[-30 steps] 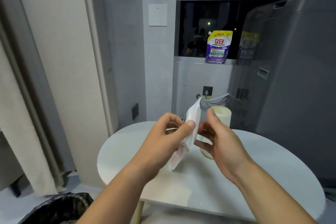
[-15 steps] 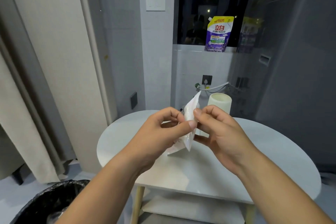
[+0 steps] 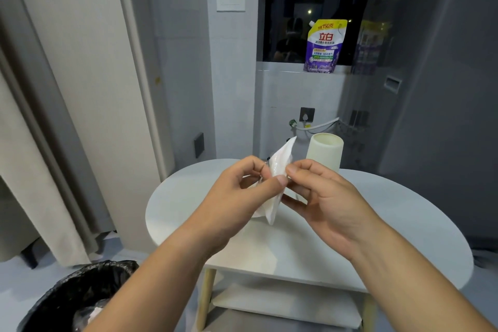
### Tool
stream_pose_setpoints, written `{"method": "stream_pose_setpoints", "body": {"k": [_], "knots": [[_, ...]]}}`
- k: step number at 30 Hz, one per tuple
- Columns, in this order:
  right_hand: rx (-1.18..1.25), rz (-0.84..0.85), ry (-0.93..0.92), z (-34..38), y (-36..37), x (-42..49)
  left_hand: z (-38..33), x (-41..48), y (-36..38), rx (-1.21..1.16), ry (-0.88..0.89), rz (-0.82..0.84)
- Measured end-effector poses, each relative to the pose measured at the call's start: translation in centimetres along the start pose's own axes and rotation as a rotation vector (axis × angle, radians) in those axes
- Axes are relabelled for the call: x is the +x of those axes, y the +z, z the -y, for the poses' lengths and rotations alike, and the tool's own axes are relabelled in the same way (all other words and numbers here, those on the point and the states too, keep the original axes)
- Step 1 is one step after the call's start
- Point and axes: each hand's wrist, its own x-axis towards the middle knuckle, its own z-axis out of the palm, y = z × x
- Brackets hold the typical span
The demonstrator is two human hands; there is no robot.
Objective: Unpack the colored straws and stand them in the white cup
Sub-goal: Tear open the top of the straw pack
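Observation:
A thin white plastic packet [image 3: 280, 163] is pinched between both hands above the table. My left hand [image 3: 237, 197] grips its left side with thumb and fingers, and my right hand [image 3: 323, 197] pinches its right edge. The packet's top corner points up and its lower end hangs down between my palms. No colored straws show through it. The white cup [image 3: 324, 152] stands upright on the round white table [image 3: 390, 224], just behind my right hand, and looks empty at its rim.
A black-lined waste bin [image 3: 72, 296] sits on the floor at lower left. A purple detergent pouch [image 3: 323, 46] stands on the window ledge. A grey appliance [image 3: 436, 89] rises at the right, and curtains hang at the left. The table has a lower shelf [image 3: 285, 302].
My right hand closed in on the packet until its fingertips met my left thumb. The camera tilted down, so the cup and table sit lower relative to the window.

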Motion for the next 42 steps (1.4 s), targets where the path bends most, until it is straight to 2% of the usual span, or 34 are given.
{"method": "stream_pose_setpoints", "body": {"k": [8, 14, 25, 33, 42], "knots": [[-0.208, -0.095, -0.103, -0.6, 0.6, -0.2, 0.7, 0.4, 0.4, -0.037, 0.030, -0.044], [-0.278, -0.134, -0.140, -1.2, 0.5, 0.0, 1.5, 0.6, 0.4, -0.016, 0.005, -0.097], [-0.484, -0.258, -0.326, -2.4, 1.3, 0.3, 1.7, 0.4, 1.7, -0.062, -0.024, -0.206], [-0.531, -0.307, -0.408, -3.1, 1.5, 0.6, 2.4, 0.6, 2.5, 0.001, 0.006, -0.298], [-0.575, -0.293, -0.405, -3.4, 1.4, 0.9, 2.9, 0.8, 2.6, 0.049, 0.054, -0.357]]}}
